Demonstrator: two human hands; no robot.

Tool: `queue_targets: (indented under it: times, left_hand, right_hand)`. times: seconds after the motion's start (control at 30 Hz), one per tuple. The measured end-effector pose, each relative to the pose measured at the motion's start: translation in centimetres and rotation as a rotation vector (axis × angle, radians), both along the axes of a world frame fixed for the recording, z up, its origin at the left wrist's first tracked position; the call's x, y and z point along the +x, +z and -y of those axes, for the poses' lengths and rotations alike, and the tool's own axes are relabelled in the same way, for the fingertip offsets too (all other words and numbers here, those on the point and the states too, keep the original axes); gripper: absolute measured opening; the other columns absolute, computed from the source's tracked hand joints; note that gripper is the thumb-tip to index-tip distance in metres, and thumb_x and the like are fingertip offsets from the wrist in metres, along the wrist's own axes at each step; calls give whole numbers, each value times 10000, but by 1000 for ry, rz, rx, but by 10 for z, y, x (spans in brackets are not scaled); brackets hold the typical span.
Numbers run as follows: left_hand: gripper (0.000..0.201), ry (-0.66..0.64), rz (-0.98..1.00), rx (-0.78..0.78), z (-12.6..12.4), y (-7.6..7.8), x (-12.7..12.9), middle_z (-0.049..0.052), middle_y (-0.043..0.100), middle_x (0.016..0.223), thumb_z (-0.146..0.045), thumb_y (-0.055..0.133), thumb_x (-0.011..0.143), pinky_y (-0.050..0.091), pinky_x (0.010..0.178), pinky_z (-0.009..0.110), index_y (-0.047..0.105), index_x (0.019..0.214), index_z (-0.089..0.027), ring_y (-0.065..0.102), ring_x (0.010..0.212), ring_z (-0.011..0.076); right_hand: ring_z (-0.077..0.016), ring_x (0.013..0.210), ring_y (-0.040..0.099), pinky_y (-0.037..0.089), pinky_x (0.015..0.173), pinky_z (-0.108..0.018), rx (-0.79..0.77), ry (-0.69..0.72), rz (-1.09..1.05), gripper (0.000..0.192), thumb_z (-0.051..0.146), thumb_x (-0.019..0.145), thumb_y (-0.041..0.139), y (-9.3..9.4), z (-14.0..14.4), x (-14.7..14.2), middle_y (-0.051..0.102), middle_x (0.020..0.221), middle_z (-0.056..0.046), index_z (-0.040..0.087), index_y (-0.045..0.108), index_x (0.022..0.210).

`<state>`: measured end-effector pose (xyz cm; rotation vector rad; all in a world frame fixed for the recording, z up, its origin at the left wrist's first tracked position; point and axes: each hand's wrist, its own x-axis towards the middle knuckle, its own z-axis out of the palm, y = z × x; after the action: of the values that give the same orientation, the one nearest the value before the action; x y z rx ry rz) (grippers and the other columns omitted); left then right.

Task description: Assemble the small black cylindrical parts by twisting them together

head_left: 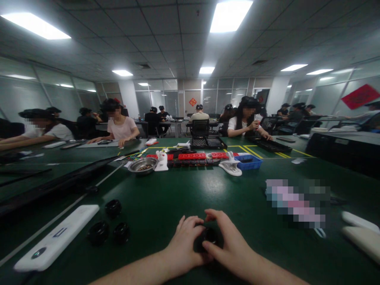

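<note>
A small black round part point(209, 235) sits between my two hands, low over the green table. My right hand point(228, 241) curls around it, thumb on the near side and index finger arched over the far side. My left hand point(187, 239) closes on the same part from the left, its fingertips partly hidden behind it. To the left, several similar glossy black ring-shaped parts stand in a cluster, the nearest one point(98, 232) beside a long white device point(57, 237) with a dark round button.
A metal bowl of small pieces point(143, 166), white clamp-like stands point(231, 166), red strips point(192, 156) and a blue bin point(248, 161) line the table's middle. A blurred-out item point(295, 202) lies right. Co-workers point(120, 122) sit across the table.
</note>
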<state>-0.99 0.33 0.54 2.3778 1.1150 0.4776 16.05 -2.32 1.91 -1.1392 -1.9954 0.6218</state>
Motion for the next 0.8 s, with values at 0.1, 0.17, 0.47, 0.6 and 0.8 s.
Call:
queue_targets:
  times: [0.1, 0.17, 0.47, 0.6, 0.8]
  left_hand:
    - [460, 3, 0, -3, 0, 0, 0, 53, 499, 1161, -410, 707, 597, 153, 1017, 536, 592, 1015, -254, 404, 1139, 290]
    - [513, -1, 2, -3, 0, 0, 0, 55, 495, 1173, -388, 712, 589, 146, 1022, 533, 572, 1065, -257, 399, 1145, 291]
    - [478, 2, 1, 7, 1, 0, 0, 67, 494, 1183, -367, 706, 596, 137, 1023, 537, 581, 1041, -248, 400, 1143, 287]
    - [476, 5, -4, -5, 1, 2, 1, 61, 498, 1172, -394, 707, 591, 151, 1016, 543, 587, 1028, -246, 402, 1141, 297]
    - [604, 4, -14, -5, 2, 3, 0, 81, 469, 1225, -363, 686, 612, 132, 1028, 532, 500, 1174, -245, 371, 1175, 295]
  right_hand:
    - [-232, 991, 504, 399, 896, -406, -39, -30, -4, 564, 116, 628, 600, -2, -1, -1, 527, 1045, -80, 181, 405, 1153]
    - [-222, 987, 516, 409, 889, -392, -48, 13, -12, 536, 88, 640, 553, 0, 0, -2, 534, 1053, -79, 184, 409, 1148]
    - [-230, 1060, 477, 373, 929, -409, 19, 54, -6, 565, 57, 622, 513, 5, 4, -1, 501, 1132, -97, 184, 398, 1160]
    - [-234, 997, 493, 397, 891, -403, -26, -17, -1, 521, 112, 622, 596, 1, 2, -1, 518, 1060, -83, 186, 426, 1109]
    - [-214, 1003, 514, 408, 894, -376, -43, 106, -2, 519, 33, 618, 495, 7, 5, -2, 532, 1075, -79, 188, 436, 1109]
